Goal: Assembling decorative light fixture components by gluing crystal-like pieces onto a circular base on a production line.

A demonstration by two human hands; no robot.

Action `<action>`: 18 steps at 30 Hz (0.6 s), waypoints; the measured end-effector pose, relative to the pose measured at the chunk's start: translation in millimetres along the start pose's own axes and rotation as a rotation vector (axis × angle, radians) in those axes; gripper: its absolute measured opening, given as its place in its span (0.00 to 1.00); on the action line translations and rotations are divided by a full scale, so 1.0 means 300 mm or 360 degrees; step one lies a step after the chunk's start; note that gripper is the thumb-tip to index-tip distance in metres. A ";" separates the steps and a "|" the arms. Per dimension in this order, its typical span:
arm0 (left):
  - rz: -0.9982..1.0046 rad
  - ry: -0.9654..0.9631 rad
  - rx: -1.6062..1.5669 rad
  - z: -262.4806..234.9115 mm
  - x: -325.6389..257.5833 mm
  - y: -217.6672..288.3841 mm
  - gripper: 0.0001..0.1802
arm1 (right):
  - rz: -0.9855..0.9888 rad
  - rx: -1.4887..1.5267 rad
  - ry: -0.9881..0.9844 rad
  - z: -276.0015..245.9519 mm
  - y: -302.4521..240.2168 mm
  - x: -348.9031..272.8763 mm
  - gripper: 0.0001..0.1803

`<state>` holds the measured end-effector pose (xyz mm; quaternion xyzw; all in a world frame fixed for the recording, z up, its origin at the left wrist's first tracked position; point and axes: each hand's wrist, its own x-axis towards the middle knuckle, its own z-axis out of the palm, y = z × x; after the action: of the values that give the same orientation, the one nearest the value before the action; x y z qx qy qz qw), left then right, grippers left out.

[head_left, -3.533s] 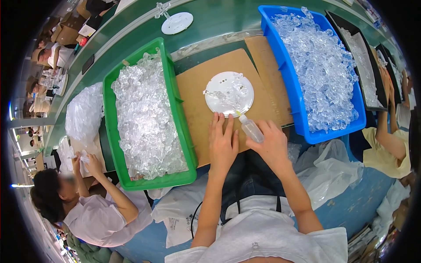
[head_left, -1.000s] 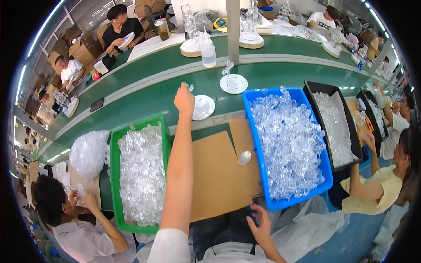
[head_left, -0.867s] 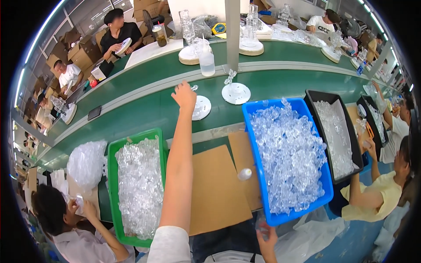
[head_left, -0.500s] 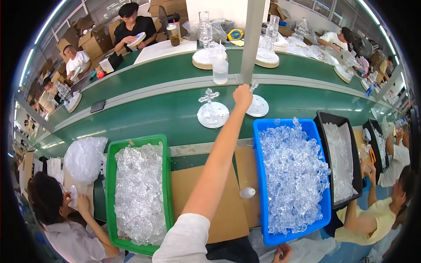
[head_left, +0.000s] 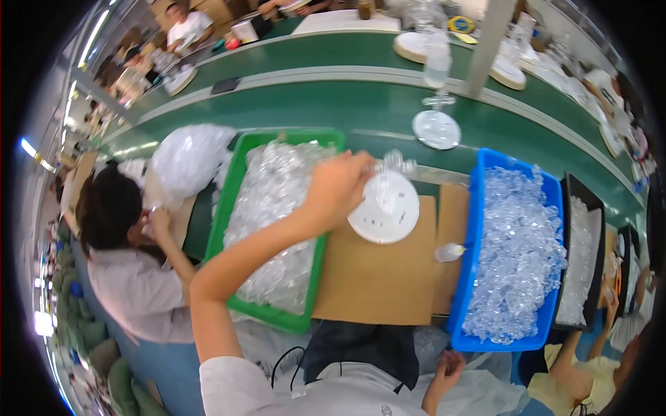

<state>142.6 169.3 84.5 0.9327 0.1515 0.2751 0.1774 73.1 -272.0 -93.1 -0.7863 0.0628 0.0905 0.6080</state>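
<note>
My left hand [head_left: 338, 186] is closed on a white round disc with a clear cross-shaped piece at its far edge. The disc [head_left: 386, 216] hangs tilted over a brown cardboard sheet [head_left: 374, 288], and motion blur hides exactly where my fingers grip. My right hand [head_left: 447, 367] rests low, below the blue tub, its fingers loosely curled and apart with nothing visible in them. On the green bench ahead lies another white disc [head_left: 437, 132] with a clear cross [head_left: 438, 101] at its far side.
A green tub [head_left: 229, 208] of clear pieces stands left of the cardboard, and a blue tub [head_left: 474, 270] of similar pieces right of it. A small white bottle [head_left: 449, 252] lies between. Black tubs [head_left: 595, 277] stand farther right. A person [head_left: 132, 256] works at my left.
My left hand has drawn back from the far bench, bringing the right one of the two discs close over the cardboard. The other disc stays on the bench. The whole view has shifted.
</note>
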 end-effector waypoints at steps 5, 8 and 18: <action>0.0210 -0.0091 0.0021 0.048 -0.328 -0.120 0.07 | -0.0192 -0.0063 -0.0160 0.007 0.004 -0.016 0.15; -0.0203 0.0009 -0.0335 -0.033 -0.347 -0.173 0.11 | -0.0249 -0.0081 -0.0143 -0.001 -0.030 -0.052 0.15; -0.0070 -0.0582 0.0518 -0.105 -0.264 -0.513 0.07 | -0.0391 -0.0147 -0.0357 0.057 -0.099 -0.101 0.14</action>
<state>32.6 284.2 9.0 0.9797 0.1795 0.0698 0.0552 48.5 -248.3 -62.6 -0.8002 -0.1062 0.1055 0.5808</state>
